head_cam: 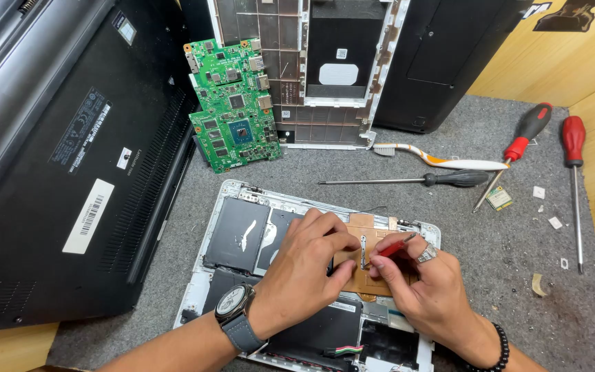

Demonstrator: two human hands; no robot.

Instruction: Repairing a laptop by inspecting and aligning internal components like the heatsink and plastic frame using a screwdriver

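My hands meet over the open laptop chassis: left hand fingers curled, pressing the copper plate; right hand pinching a red screwdriver tip-down.

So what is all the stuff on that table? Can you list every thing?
open white laptop base with black battery packs: one, white and black, centre, under the hands
copper-coloured flat plate: one, inside the base
green circuit board: one, top centre
white laptop shell panel: one, top centre
closed black laptops: two, stacked at left
black box-shaped case: one, top right
toothbrush: one, white and orange
black-handled screwdriver: one
red-handled screwdrivers: two, right
small green chip card: one
grey felt mat: one, underneath
left hand: wristwatch, on the plate
right hand: ring, pinching a small red-handled tool
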